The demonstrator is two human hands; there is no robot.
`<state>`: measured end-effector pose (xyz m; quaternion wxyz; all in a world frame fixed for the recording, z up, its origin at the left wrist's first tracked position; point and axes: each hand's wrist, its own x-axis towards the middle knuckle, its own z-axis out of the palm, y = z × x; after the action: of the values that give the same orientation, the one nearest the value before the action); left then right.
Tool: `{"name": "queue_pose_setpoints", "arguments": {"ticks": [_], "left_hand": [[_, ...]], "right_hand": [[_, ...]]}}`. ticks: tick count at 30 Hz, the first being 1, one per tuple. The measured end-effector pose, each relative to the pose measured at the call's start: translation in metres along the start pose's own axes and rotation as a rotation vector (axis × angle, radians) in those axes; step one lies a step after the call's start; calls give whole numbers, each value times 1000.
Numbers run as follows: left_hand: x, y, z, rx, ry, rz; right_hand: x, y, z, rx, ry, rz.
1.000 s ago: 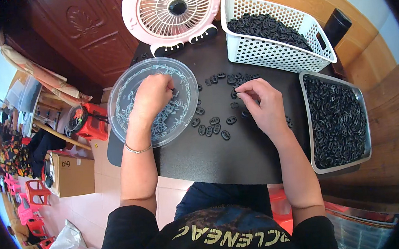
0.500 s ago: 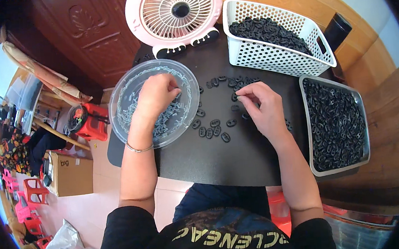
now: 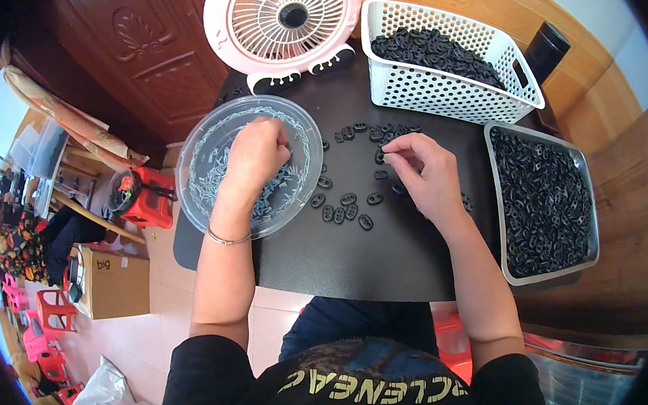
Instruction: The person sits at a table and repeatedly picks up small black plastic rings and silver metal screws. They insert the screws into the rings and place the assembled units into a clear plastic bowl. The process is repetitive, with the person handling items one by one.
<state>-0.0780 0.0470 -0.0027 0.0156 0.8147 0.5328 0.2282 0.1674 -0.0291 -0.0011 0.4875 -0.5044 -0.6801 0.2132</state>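
My left hand is over a round clear plastic tub, its fingers curled closed among small, thin grey pieces like pins or screws. Whatever those fingers hold is hidden by the hand. Above the dark table, my right hand has thumb and forefinger pinched together. A small black piece shows right by their tips; I cannot tell whether it is held. Several black oval pieces with two holes lie loose between the hands, and more sit in a cluster beyond the right fingertips.
A white perforated basket of black pieces stands at the far right, with a metal tray of them nearer. A pink fan is at the back, beside the tub. At far left, another person sits near red stools.
My left hand has shifted very slightly within the tub. My right hand stays nearly where it was, fingers still pinched. The person at far left has moved their head.
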Motion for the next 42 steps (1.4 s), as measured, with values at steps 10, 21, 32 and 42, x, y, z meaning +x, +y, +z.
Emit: {"name": "queue_pose_setpoints", "arguments": {"ticks": [10, 21, 32, 42], "left_hand": [[6, 22, -11, -577, -28, -42], [-11, 79, -4, -1499, -467, -246], [-12, 76, 14, -1805, -417, -413], [-10, 79, 17, -1741, -321, -293]], "right_hand": [[2, 1, -1, 483, -89, 278], [0, -6, 1, 686, -133, 457], [-2, -5, 5, 631, -115, 372], [-3, -5, 7, 617, -84, 360]]}}
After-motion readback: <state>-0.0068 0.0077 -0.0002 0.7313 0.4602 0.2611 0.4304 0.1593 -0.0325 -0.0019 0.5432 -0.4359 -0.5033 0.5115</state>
